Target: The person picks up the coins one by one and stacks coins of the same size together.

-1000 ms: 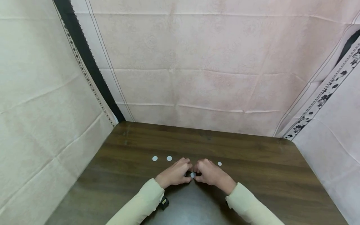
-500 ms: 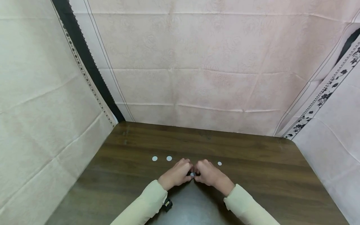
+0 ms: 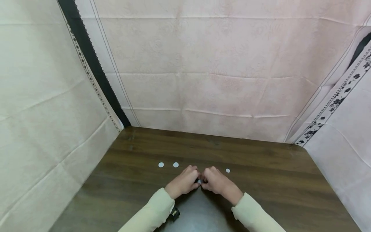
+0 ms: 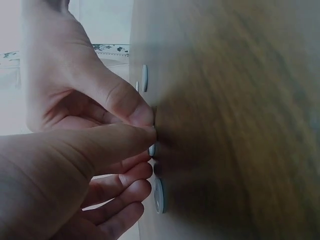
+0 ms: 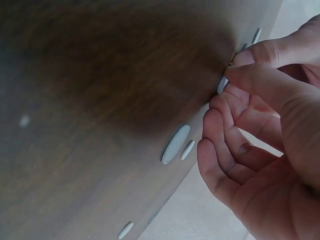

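Note:
At the middle of the table both hands meet over a small flat white disc [image 3: 199, 181]. My left hand [image 3: 183, 181] comes from the left with its fingers curled, its thumb and fingertips at the disc's edge. Facing it, my right hand [image 3: 217, 181] holds the disc's other side, fingers also curled. In the left wrist view the two thumb tips meet at the tabletop, and a sliver of the held disc [image 4: 152, 149] shows below them. The right wrist view shows the same disc [image 5: 222, 85] edge-on under the fingertips. The fingers hide most of it.
Two more white discs, a left one [image 3: 161, 164] and its neighbour [image 3: 175, 164], lie flat beyond my left hand. Another disc [image 3: 227, 170] lies beyond my right hand. Cream patterned cloth [image 3: 220, 64] hangs around the brown wooden table [image 3: 261, 161].
The hands have drawn slightly closer together over the disc, so less of it shows between them. The other discs keep their places; the head view has shifted slightly.

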Action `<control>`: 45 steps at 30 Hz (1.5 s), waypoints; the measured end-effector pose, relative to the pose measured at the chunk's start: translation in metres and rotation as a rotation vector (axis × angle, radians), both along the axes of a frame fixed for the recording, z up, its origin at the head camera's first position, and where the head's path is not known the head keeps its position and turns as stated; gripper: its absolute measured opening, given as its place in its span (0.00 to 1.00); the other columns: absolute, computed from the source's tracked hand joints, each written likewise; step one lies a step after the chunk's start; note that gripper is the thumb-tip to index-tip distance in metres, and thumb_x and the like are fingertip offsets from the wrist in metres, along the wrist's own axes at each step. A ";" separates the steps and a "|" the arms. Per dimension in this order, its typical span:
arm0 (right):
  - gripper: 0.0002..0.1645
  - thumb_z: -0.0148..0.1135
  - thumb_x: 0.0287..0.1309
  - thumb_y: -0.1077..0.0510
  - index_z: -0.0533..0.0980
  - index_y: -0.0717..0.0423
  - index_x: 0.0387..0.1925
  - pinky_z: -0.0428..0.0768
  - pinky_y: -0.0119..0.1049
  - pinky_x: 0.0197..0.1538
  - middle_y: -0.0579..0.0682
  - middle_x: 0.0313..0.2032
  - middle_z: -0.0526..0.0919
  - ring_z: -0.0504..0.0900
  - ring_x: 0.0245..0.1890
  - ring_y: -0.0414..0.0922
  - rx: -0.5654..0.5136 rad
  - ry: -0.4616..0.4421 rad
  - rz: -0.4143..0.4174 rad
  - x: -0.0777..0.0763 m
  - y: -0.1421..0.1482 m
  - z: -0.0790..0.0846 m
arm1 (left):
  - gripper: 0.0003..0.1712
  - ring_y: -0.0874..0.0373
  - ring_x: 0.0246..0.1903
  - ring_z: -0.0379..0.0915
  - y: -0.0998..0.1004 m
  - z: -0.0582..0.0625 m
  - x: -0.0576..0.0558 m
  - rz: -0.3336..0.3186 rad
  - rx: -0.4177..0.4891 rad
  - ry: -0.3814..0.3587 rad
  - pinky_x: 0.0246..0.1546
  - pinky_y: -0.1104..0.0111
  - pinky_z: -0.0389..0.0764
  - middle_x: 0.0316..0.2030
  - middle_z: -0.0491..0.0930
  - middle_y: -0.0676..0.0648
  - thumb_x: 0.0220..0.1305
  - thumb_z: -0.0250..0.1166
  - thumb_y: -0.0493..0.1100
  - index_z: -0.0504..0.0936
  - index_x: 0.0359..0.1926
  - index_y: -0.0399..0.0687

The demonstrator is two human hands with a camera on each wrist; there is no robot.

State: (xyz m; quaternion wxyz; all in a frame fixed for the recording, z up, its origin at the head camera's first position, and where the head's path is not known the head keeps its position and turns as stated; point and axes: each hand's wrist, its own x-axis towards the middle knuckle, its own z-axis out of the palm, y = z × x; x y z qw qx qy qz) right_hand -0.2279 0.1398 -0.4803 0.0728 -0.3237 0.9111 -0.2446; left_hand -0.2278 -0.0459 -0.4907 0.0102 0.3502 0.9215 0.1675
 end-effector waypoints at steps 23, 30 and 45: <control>0.26 0.70 0.57 0.70 0.68 0.49 0.13 0.57 0.24 0.19 0.34 0.13 0.58 0.55 0.13 0.29 0.013 -0.014 0.020 0.027 -0.001 0.002 | 0.07 0.60 0.33 0.69 -0.002 0.001 0.030 -0.062 -0.074 0.174 0.40 0.72 0.75 0.31 0.77 0.54 0.64 0.77 0.43 0.87 0.30 0.51; 0.24 0.72 0.55 0.70 0.70 0.50 0.13 0.59 0.24 0.20 0.34 0.15 0.61 0.57 0.15 0.29 0.023 0.035 0.047 0.038 -0.008 0.002 | 0.07 0.60 0.33 0.70 -0.010 0.000 0.043 -0.060 -0.047 0.177 0.40 0.72 0.76 0.31 0.77 0.53 0.63 0.78 0.44 0.87 0.30 0.52; 0.24 0.73 0.49 0.68 0.69 0.50 0.12 0.57 0.24 0.20 0.32 0.12 0.55 0.56 0.16 0.29 0.044 0.083 0.068 0.048 -0.031 0.004 | 0.06 0.60 0.37 0.74 -0.033 -0.004 0.057 -0.045 0.084 0.117 0.41 0.68 0.78 0.32 0.82 0.54 0.58 0.77 0.37 0.88 0.33 0.51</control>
